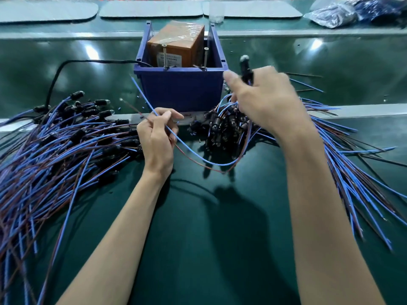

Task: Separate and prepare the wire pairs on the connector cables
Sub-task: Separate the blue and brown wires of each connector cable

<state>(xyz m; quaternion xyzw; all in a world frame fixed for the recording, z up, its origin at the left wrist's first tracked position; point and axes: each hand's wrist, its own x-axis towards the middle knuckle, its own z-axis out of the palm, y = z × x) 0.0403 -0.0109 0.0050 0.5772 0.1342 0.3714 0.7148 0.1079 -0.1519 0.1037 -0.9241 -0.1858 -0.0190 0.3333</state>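
My right hand (266, 100) is raised and closed around a black connector (245, 67) that sticks up above its fingers. From it a blue wire (193, 154) and a brown wire (198, 165) sag in a loop down to my left hand (157, 137). My left hand pinches both wires near their free ends, which splay apart above its fingers. A pile of connector cables (222, 130) lies under my right hand, with their blue and brown tails fanning right. A second, larger pile of connector cables (66, 142) spreads over the left of the green mat.
A blue bin (182, 91) stands just behind my hands, holding a brown taped box (176, 44) and two upright screws. A black cord (55, 80) runs from the bin to the left. A metal rail (363, 108) crosses the bench. Plastic bags (343, 13) lie at the far right.
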